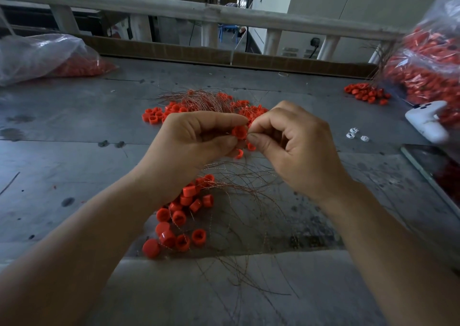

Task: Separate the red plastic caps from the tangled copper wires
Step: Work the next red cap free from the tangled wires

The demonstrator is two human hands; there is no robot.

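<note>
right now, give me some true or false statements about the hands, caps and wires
1. The left hand and right hand both pinch one red cap. True.
2. The copper wires are wound on a spool. False: they lie loose and tangled on the table.
3. A clear plastic bag holding red caps lies far left. True.
4. The near pile of caps sits in a tray. False: it lies on the bare table.

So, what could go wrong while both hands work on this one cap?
1. The left hand grips the cap while the right hand seems to pinch the copper wires at it; a hard pull may fling the cap away.
2. These wires also lie across the near caps, so pulling may scatter them.
</note>
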